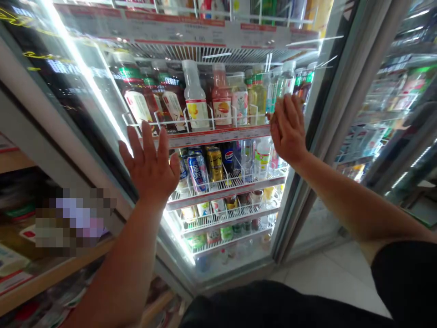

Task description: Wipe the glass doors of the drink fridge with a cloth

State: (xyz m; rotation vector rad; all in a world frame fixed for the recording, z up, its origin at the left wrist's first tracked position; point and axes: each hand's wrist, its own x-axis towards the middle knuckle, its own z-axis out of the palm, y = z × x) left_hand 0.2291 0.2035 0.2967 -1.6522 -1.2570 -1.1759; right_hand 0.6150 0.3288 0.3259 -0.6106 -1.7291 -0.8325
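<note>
Both my hands are raised flat toward a lit drinks cooler. My left hand (150,164) has its fingers spread and lies against the cooler's glass door (102,114), near its inner edge. My right hand (288,127) is open too, fingers stretched upward, in front of the shelf rail (218,135) and close to the right door frame (321,118). Neither hand holds anything. Behind them stand bottles, among them a white bottle (195,98) and a pink-orange bottle (221,98), with cans (215,161) on the shelf below.
Wire shelves (225,209) lower down carry small cups and more drinks. A wooden shelf with goods (51,269) stands at the left. Another glass cooler door (392,105) is at the right. Pale floor tiles (327,273) lie below.
</note>
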